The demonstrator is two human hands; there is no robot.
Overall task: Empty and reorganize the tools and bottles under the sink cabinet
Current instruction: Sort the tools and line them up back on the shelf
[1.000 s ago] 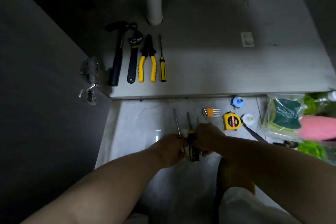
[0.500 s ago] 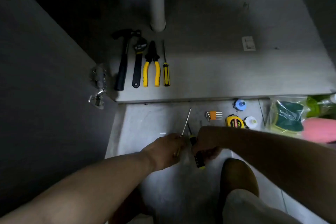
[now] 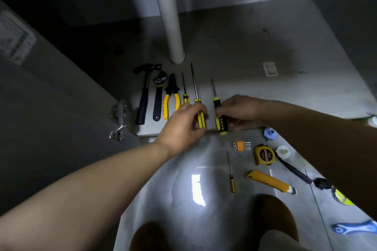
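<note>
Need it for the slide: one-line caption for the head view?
Tool sorting: left hand holds long screwdriver, right hand short screwdriver, beside hammer, wrench and pliers on cabinet floor.

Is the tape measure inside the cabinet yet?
No, the tape measure lies on the floor outside the cabinet, beside the hex key set.

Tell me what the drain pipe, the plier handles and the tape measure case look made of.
The drain pipe looks like white plastic: matte, uniform colour, no metallic shine. The plier handles seem yellow rubbery or plastic sleeves, dull-surfaced. The tape measure case is probably hard yellow plastic, slightly glossy, with a round printed label.
</note>
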